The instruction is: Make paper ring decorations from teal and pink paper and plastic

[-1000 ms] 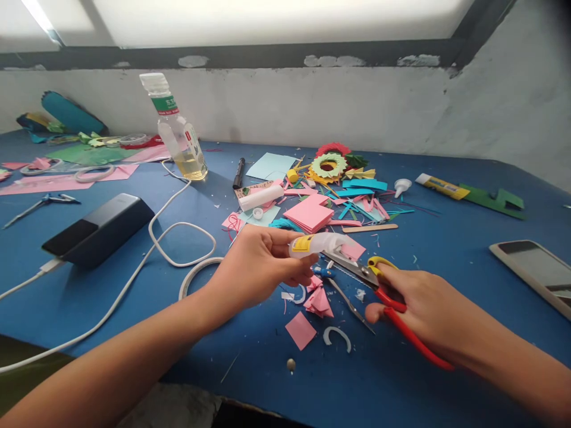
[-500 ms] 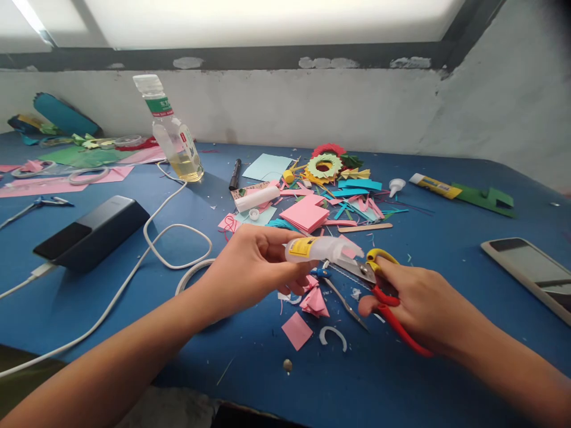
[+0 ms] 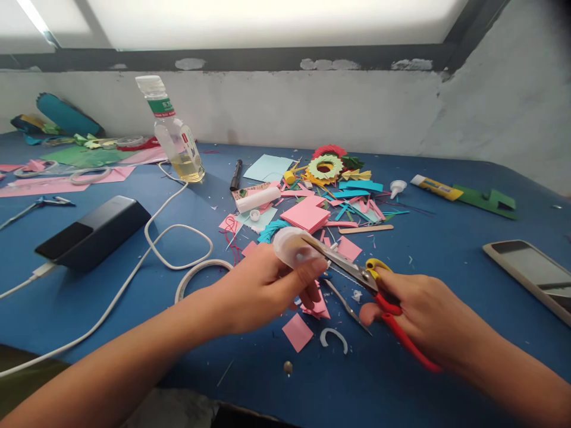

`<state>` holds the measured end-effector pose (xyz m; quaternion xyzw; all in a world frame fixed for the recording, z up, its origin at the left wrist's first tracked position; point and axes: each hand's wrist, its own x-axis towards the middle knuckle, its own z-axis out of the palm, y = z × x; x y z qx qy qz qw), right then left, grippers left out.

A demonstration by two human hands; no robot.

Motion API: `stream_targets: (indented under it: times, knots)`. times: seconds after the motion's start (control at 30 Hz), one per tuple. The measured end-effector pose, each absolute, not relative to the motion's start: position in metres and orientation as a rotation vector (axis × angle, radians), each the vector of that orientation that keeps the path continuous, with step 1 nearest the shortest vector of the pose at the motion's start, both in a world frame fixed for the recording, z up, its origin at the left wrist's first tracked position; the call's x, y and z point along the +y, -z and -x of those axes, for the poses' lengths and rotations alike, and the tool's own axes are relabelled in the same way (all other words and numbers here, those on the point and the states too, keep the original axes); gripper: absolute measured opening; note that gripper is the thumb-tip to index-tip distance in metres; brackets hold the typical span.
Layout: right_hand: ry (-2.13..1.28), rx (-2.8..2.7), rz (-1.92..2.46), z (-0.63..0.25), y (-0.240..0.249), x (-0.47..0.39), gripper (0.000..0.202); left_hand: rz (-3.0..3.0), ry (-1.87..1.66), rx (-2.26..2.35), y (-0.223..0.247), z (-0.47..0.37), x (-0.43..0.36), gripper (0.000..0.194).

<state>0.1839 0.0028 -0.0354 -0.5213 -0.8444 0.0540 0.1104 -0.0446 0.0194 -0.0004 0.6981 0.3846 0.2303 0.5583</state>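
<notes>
Near the centre, my left hand [image 3: 267, 282] is closed round a translucent plastic bottle piece [image 3: 289, 245], its round open end tilted up toward me. My right hand [image 3: 423, 309] has its fingers in the red and yellow handles of scissors [image 3: 386, 288]. The scissor blades point left, their tips at the rim of the plastic piece. Beneath the hands lie folded pink paper [image 3: 319, 304], a pink square [image 3: 297, 333], a white curved strip [image 3: 333, 339] and a thin metal tool [image 3: 350, 306].
Paper scraps and pink sheets [image 3: 306, 214] spread behind the hands, beside coloured paper rings [image 3: 325, 167]. A bottle with liquid [image 3: 181, 148], power bank [image 3: 93, 232], white cable [image 3: 147, 238] and tape roll [image 3: 182, 282] are left. A phone [image 3: 530, 273] and glue tube [image 3: 437, 187] are right.
My left hand has turned the plastic piece, so its yellow label no longer shows and its round opening faces me. The scissors have opened wider, with their lower handle moved down.
</notes>
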Motion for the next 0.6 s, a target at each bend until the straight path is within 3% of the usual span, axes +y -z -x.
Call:
stream_targets:
  times: [0.6]
  knots:
    - [-0.026,-2.711,1.493,-0.193,0.046,0.0,0.058,-1.942,0.11,1.106,-0.023,0.063,0.03,0.045]
